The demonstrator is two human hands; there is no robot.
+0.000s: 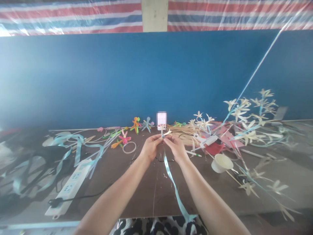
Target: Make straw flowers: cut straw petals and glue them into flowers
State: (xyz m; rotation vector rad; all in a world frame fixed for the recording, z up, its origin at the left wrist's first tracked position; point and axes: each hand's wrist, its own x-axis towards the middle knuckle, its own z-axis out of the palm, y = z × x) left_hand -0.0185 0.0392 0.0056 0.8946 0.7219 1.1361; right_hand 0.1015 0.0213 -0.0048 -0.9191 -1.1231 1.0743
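Observation:
My left hand [150,147] and my right hand [176,148] meet over the middle of the dark table, fingertips pinched together. Between them is a small cream artificial flower [167,132], its petals showing above the fingers. A light blue ribbon [171,176] hangs from the pinch under my right hand and runs down to the table's front edge and my patterned clothing. The flower's stem is mostly hidden by my fingers. Just behind the hands, a phone [161,120] with a bright screen leans against the blue wall.
To the left lie a white power strip [70,187] with a black plug, loose blue ribbon [78,148], a tape ring [129,147] and a pink flower figure [125,137]. To the right are a white cup [222,163], cream flower sprays [241,112] and red scraps [215,147].

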